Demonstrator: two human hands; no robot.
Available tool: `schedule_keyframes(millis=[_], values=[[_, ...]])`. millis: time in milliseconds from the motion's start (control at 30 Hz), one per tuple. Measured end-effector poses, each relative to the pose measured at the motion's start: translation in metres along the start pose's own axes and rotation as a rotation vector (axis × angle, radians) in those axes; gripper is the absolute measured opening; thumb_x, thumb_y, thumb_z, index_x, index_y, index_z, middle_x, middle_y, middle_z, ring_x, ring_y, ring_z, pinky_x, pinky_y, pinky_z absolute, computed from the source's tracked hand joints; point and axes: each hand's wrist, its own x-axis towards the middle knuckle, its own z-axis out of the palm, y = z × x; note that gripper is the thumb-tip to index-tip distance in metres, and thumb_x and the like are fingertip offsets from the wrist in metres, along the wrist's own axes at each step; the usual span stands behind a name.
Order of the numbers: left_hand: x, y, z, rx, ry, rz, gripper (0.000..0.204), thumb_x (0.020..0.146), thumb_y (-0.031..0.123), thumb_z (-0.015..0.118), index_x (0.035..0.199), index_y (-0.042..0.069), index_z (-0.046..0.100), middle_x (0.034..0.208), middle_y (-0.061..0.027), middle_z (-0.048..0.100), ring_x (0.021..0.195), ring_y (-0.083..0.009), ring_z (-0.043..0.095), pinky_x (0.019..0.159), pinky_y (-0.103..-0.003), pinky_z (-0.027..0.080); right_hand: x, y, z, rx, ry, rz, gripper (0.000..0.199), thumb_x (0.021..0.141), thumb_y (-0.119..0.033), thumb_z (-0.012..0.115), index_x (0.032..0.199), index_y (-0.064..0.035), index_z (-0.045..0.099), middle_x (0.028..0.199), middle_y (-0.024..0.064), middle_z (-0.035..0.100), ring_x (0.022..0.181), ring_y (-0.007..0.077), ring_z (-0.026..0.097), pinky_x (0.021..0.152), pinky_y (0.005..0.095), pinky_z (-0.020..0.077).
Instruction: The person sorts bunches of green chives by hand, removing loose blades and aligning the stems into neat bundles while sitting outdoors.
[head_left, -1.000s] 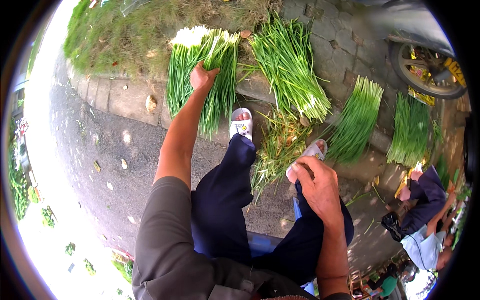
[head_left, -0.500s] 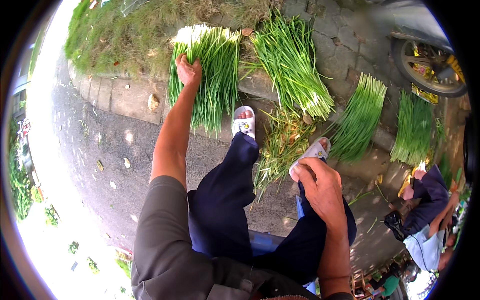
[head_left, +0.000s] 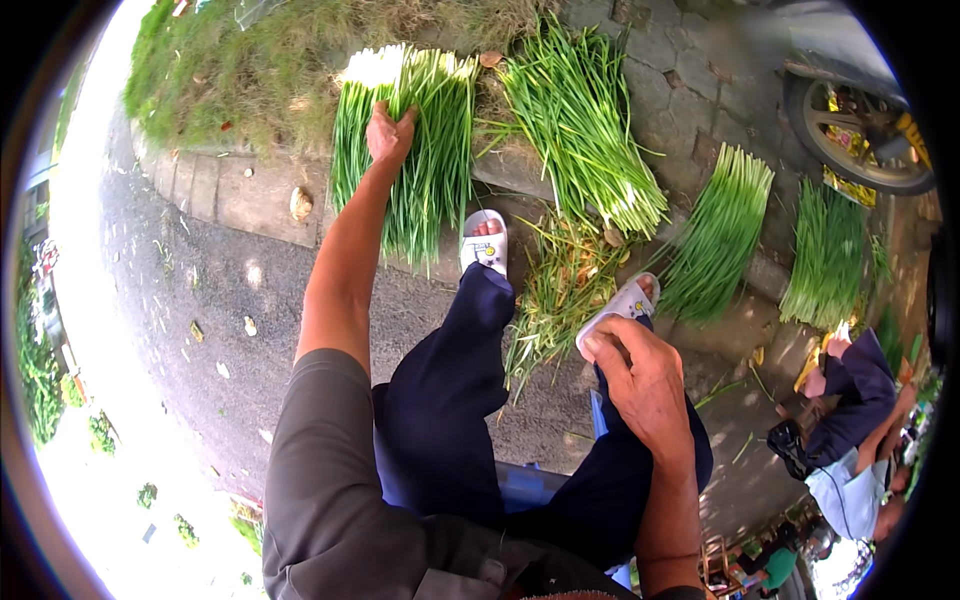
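Observation:
My left hand [head_left: 391, 136] is closed on some stalks in a wide pile of garlic chives [head_left: 432, 160], just below their white ends. The green leaves hang down toward my left foot in its white slide sandal [head_left: 484, 240]. Over my right knee, my right hand [head_left: 640, 380] is held with its fingers curled and the thumb near the index finger; nothing shows in it. A looser heap of chives [head_left: 575, 120], its pale ends toward me, lies right of the first pile. Between my feet is a litter of yellowed leaf trimmings [head_left: 565, 285].
Two more chive bundles [head_left: 725, 235] [head_left: 826, 255] lie to the right along the kerb. A vehicle wheel [head_left: 860, 135] stands at the far right, above another seated person [head_left: 850, 450]. Dry grass [head_left: 270, 80] borders the kerb at upper left. A blue seat [head_left: 525, 485] shows beneath me.
My left hand has shifted slightly right and up across the chive pile, raising some stalks between thumb and fingers. My right hand has hardly moved.

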Motion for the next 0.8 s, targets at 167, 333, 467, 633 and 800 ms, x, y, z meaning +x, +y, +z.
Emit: schedule_keyframes(millis=[167,333,467,633,800], values=[[0.003,0.017,-0.006,0.149,-0.169,-0.082,0.059,0.076,0.049,0.077,0.119,0.011,0.066,0.106,-0.0187,0.072,0.099,-0.0386,0.067,0.086,-0.047,0.053,-0.002,0.0,-0.002,0.013,-0.02,0.036,0.02,0.091,-0.017,0.069,0.101,-0.0002,0.064,0.081,0.0171,0.066,0.068,0.0319,0.066,0.061,0.0399,0.0494],[0.008,0.012,0.001,0.319,-0.082,-0.146,0.037,0.076,0.035,0.075,0.104,0.012,0.071,0.106,-0.0166,0.071,0.098,-0.0354,0.068,0.085,-0.045,0.054,-0.003,0.002,-0.004,-0.016,-0.041,0.0,0.021,0.09,-0.017,0.07,0.1,0.0008,0.064,0.083,0.0179,0.066,0.069,0.034,0.066,0.061,0.0416,0.0492],[0.009,0.022,0.005,0.325,-0.154,-0.185,0.036,0.076,0.035,0.075,0.103,0.012,0.07,0.103,-0.0158,0.071,0.099,-0.0355,0.068,0.086,-0.046,0.054,-0.004,0.002,-0.003,-0.038,-0.035,-0.02,0.022,0.09,-0.018,0.07,0.1,0.0009,0.063,0.082,0.0182,0.066,0.069,0.0351,0.066,0.061,0.0427,0.049],[0.012,-0.005,0.002,0.248,-0.105,-0.06,0.04,0.079,0.036,0.072,0.104,0.005,0.067,0.102,-0.0183,0.071,0.099,-0.0378,0.067,0.086,-0.046,0.053,-0.004,0.001,-0.005,-0.049,-0.035,-0.055,0.022,0.09,-0.018,0.07,0.1,0.0003,0.063,0.083,0.0186,0.067,0.069,0.0355,0.066,0.061,0.0432,0.0489],[0.009,-0.003,-0.023,0.097,-0.186,-0.008,0.041,0.083,0.033,0.071,0.108,0.001,0.065,0.092,-0.0168,0.07,0.082,-0.0299,0.065,0.077,-0.042,0.05,-0.003,-0.002,-0.004,-0.046,-0.026,-0.049,0.022,0.09,-0.02,0.07,0.099,-0.0002,0.063,0.081,0.0182,0.067,0.07,0.0359,0.066,0.061,0.0438,0.0488]])
